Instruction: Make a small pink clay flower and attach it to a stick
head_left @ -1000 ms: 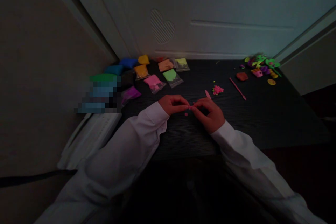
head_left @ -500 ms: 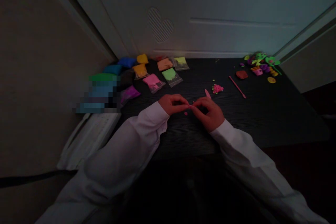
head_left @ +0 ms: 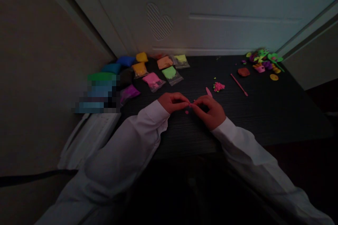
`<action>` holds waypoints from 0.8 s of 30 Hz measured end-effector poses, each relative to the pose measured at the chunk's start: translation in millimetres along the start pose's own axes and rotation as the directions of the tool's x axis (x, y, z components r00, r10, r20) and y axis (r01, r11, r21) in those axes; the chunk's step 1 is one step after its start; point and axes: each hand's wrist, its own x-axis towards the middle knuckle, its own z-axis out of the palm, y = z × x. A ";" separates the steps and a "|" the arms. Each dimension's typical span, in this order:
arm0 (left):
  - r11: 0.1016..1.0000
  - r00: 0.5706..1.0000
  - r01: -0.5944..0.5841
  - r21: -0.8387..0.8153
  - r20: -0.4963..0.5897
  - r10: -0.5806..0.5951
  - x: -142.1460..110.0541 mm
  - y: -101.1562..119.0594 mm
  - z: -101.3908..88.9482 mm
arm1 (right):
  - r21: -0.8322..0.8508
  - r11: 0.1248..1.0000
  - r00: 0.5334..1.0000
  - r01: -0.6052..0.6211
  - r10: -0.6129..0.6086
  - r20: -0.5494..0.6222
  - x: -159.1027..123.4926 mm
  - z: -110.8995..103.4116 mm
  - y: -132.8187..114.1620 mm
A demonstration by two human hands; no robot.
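Note:
My left hand (head_left: 173, 102) and my right hand (head_left: 210, 110) meet fingertip to fingertip over the dark table (head_left: 277, 112). Both pinch a tiny pink clay piece (head_left: 192, 104) between them. A small pink crumb (head_left: 187, 112) lies on the table just below the fingertips. A pink tool (head_left: 208, 92) lies just beyond my right hand. A small heap of pink clay bits (head_left: 218, 86) sits a little farther back. White sleeves cover both arms.
Several bags of coloured clay (head_left: 154, 80) lie at the back left. A thin pink stick (head_left: 239, 84) lies right of the pink bits. Finished clay figures (head_left: 264, 61) and a red lump (head_left: 243, 72) stand at the back right. A white object (head_left: 87, 140) rests left of the table.
Both hands stay pinched together at the same spot. The view has tilted slightly, so everything sits a little higher in the picture.

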 end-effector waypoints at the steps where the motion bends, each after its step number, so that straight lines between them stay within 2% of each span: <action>1: 1.000 1.000 -0.002 0.006 0.002 0.002 0.0 0.2 -0.1 | 0.000 1.000 1.000 0.002 -0.002 0.001 -0.1 0.0 0.1; 24: 0.990 0.999 -0.034 0.134 0.009 0.033 -0.4 -2.7 2.5 | -0.046 0.999 0.999 -0.010 0.012 0.041 -0.2 1.3 2.3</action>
